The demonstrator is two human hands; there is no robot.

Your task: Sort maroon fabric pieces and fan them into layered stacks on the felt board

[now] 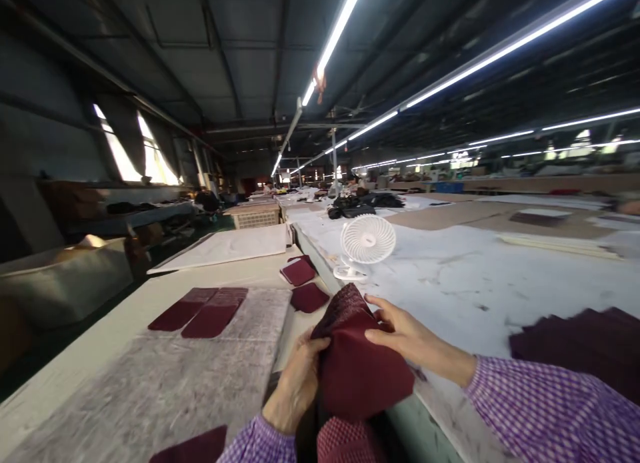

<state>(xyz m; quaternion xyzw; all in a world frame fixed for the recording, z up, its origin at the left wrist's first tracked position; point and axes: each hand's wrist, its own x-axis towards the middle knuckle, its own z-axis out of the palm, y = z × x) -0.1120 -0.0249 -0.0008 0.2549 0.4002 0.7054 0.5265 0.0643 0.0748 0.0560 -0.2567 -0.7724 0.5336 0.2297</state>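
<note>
Both hands hold a maroon fabric piece (363, 370) in front of my body, above the gap between two tables. Its upper edge is folded over and shows a darker, textured side. My left hand (300, 373) grips the left edge, thumb on top and fingers hidden behind. At the upper right edge, my right hand (407, 333) pinches the cloth between thumb and fingers. Just beyond lie a small maroon piece (309, 297) and a short stack of maroon pieces (299, 270) on the left table.
Two maroon panels (215, 313) lie on a mottled grey sheet (200, 376), with another maroon piece (193, 448) nearer me. A white clip fan (369, 240) stands on the right table (450, 283). Dark maroon pieces (580, 346) are fanned out at right. A large bin (70, 276) stands left.
</note>
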